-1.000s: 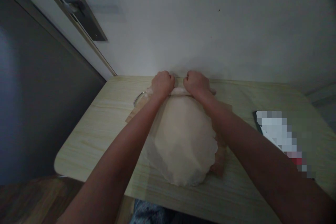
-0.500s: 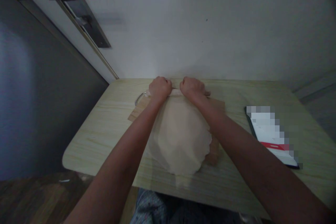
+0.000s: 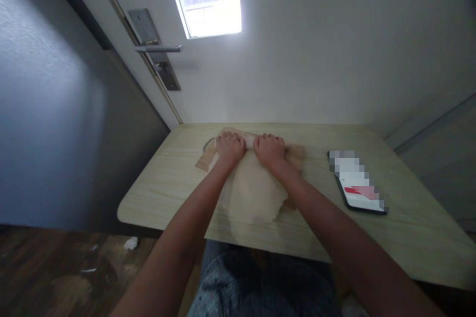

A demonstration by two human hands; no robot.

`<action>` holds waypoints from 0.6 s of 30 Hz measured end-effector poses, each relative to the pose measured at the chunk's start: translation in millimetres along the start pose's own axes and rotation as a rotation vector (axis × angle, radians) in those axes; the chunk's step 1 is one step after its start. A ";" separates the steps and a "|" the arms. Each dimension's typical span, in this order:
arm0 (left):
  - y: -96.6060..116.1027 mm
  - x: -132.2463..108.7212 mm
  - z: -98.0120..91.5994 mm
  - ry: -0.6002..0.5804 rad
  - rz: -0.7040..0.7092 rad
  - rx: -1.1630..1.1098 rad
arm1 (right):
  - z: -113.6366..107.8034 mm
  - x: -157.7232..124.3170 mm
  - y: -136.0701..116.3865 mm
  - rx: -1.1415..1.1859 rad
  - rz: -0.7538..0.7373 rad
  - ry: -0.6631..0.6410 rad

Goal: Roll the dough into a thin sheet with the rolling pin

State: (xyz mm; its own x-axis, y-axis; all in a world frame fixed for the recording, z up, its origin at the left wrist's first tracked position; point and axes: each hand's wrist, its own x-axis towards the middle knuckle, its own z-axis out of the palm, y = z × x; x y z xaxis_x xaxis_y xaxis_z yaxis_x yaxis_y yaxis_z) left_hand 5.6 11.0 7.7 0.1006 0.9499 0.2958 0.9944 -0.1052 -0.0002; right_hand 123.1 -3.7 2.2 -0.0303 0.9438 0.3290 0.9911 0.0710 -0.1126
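Observation:
A pale, thin sheet of dough (image 3: 256,193) is spread over a wooden board (image 3: 204,161) and hangs past its near edge onto the table. At the far end, the dough looks rolled up around a rolling pin (image 3: 250,142), of which only a short stretch shows between my hands. My left hand (image 3: 231,147) is closed over the roll, fingers curled down its far side. Beside it, a small gap apart, my right hand (image 3: 269,149) grips the same roll in the same way. The pin's ends are hard to make out.
A metal loop handle (image 3: 208,143) sticks out at the board's left. To the right on the light wooden table (image 3: 156,183) lies a dark-edged flat device (image 3: 357,203), partly pixelated. Behind stands a white door with a lever handle (image 3: 159,49) and a bright window (image 3: 211,5).
The view has tilted up, showing more window. My hands have turned from upright fists to fingers laid over the roll, and the board's far edge now shows beyond them.

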 end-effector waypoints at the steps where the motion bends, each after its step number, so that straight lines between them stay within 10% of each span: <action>1: -0.4 -3.1 -2.1 -0.005 0.016 0.010 | -1.2 -3.4 0.1 -0.003 -0.012 -0.003; 18: -5.6 -8.5 -15.9 -0.145 0.063 0.064 | -27.1 -28.9 5.3 -0.095 -0.071 -0.135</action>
State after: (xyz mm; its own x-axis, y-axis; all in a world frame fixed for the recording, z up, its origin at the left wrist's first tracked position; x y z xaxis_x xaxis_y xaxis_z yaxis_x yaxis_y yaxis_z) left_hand -1.4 -1.2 20.3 0.1616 0.9750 0.1527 0.9855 -0.1513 -0.0766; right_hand 132.8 -39.4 17.5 -0.1112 0.9727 0.2036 0.9935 0.1140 -0.0024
